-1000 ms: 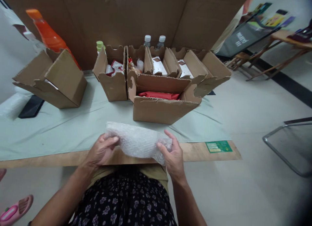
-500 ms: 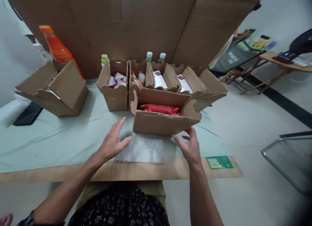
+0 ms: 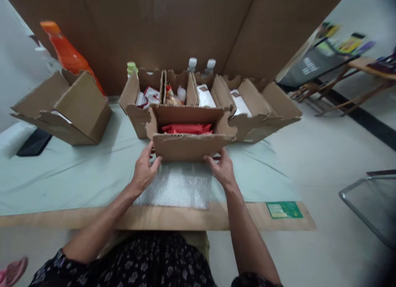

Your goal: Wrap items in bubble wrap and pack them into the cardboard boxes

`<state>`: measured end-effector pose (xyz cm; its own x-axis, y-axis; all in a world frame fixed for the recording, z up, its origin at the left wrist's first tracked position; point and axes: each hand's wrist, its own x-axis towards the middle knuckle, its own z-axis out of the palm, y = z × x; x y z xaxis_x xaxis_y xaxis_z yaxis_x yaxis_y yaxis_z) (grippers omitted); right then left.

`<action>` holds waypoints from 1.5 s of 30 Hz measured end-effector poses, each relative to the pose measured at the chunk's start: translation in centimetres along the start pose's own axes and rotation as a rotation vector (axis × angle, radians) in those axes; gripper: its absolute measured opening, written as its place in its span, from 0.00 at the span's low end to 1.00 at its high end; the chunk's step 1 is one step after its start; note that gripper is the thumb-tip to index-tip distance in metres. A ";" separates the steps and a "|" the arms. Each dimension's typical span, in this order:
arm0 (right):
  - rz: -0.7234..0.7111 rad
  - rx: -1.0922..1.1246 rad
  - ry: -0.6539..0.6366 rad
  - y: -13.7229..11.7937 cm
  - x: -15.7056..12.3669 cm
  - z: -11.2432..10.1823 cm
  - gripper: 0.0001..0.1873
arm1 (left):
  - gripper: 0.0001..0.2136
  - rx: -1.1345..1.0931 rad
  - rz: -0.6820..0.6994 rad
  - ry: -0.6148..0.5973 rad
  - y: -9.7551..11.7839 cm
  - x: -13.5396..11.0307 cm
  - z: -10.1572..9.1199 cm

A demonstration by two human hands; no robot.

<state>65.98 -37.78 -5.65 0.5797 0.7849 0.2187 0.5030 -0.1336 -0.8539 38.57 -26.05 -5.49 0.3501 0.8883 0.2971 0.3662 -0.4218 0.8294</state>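
Observation:
A small open-topped cardboard box (image 3: 188,147) stands crosswise in front of me, with a red packet (image 3: 187,128) inside. My left hand (image 3: 145,168) grips its lower left corner, thumb on the near face. At the lower right corner my right hand (image 3: 221,167) holds it the same way; the fingertips behind both corners are partly hidden. Under and in front of the box lies a sheet of bubble wrap (image 3: 175,190) on the pale green cloth (image 3: 77,175).
Behind it stands a row of cardboard boxes (image 3: 136,117) holding packets and white cartons. Another cardboard box (image 3: 89,113) and an orange bottle (image 3: 69,55) are at left, near a black phone-like slab (image 3: 34,142). A tall cardboard panel (image 3: 167,35) closes the back.
The box with the red packet has shifted left and straightened. My left hand has closed from beside it onto its left corner; my right hand has moved left with it.

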 end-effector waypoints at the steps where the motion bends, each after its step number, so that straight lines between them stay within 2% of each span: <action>1: 0.000 -0.058 0.047 0.2 -0.8 -0.3 0.31 | 0.29 0.043 0.026 0.008 -0.1 -0.6 -0.5; 3: -0.040 -0.205 0.147 -0.1 -3.5 -0.6 0.30 | 0.31 0.155 0.101 0.012 0.0 -2.5 -1.6; 5: -0.136 -0.300 0.143 -1.4 -6.9 0.3 0.27 | 0.28 0.254 0.189 -0.062 0.6 -5.0 -2.3; 6: -0.201 -0.317 0.083 -2.4 -8.5 1.3 0.26 | 0.27 0.287 0.239 -0.131 0.9 -6.1 -2.3; 8: -0.334 -0.327 -0.134 -4.4 -11.1 4.3 0.28 | 0.26 0.320 0.326 -0.293 1.0 -7.8 -1.8; 11: -0.434 -0.399 -0.436 -5.5 -12.8 8.2 0.30 | 0.27 0.356 0.345 -0.516 -0.5 -8.4 -1.2; 13: -0.437 -0.466 -0.511 -4.4 -13.0 8.3 0.29 | 0.29 0.388 0.318 -0.614 -2.2 -8.0 -1.6; 15: -0.406 -0.531 -0.486 -2.2 -13.2 6.0 0.29 | 0.29 0.412 0.307 -0.655 -3.8 -7.6 -2.9; 17: -0.340 -0.600 -0.382 0.1 -13.6 2.5 0.29 | 0.29 0.425 0.294 -0.641 -4.6 -7.6 -4.3; 19: -0.266 -0.663 -0.230 1.5 -14.1 -0.7 0.27 | 0.28 0.442 0.270 -0.562 -4.2 -7.9 -5.1; 21: -0.227 -0.701 -0.093 1.3 -14.4 -1.9 0.26 | 0.29 0.454 0.280 -0.441 -2.9 -8.5 -4.7; 23: -0.265 -0.703 -0.059 -0.3 -14.3 -0.7 0.26 | 0.29 0.432 0.381 -0.396 -1.3 -9.0 -3.4; 24: -0.306 -0.691 -0.096 -1.4 -14.1 0.6 0.25 | 0.30 0.409 0.447 -0.429 -0.5 -9.1 -2.6; 26: -0.401 -0.644 -0.253 -3.2 -13.4 3.6 0.25 | 0.32 0.374 0.527 -0.566 0.1 -9.2 -1.3; 28: -0.458 -0.591 -0.423 -3.8 -13.0 5.6 0.25 | 0.33 0.388 0.489 -0.694 -0.6 -8.9 -1.1; 29: -0.467 -0.571 -0.474 -3.6 -12.9 5.9 0.25 | 0.32 0.408 0.447 -0.726 -1.2 -8.7 -1.6; 30: -0.465 -0.561 -0.494 -3.0 -13.0 5.5 0.24 | 0.31 0.428 0.408 -0.737 -2.1 -8.6 -2.4; 32: -0.426 -0.567 -0.450 -1.2 -13.4 3.2 0.24 | 0.27 0.442 0.350 -0.727 -3.7 -8.4 -4.7; 35: -0.340 -0.584 -0.261 1.1 -13.7 -1.3 0.21 | 0.22 0.429 0.283 -0.621 -5.3 -8.0 -7.8; 37: -0.297 -0.575 -0.142 1.5 -13.1 -2.9 0.20 | 0.20 0.450 0.243 -0.500 -5.6 -7.2 -8.5; 40: -0.251 -0.541 -0.110 0.8 -11.0 -2.1 0.20 | 0.21 0.523 0.176 -0.405 -5.2 -5.4 -7.2; 43: -0.191 -0.475 -0.195 -0.3 -8.9 0.3 0.18 | 0.16 0.538 0.116 -0.439 -4.4 -4.2 -5.5; 45: -0.177 -0.428 -0.238 -1.0 -8.5 1.1 0.12 | 0.09 0.513 0.106 -0.456 -3.9 -4.0 -5.4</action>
<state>59.85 -43.71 -7.18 0.3254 0.9271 0.1862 0.8260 -0.1828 -0.5332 31.07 -26.94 -7.31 0.6925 0.7202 0.0422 0.6324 -0.6341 0.4450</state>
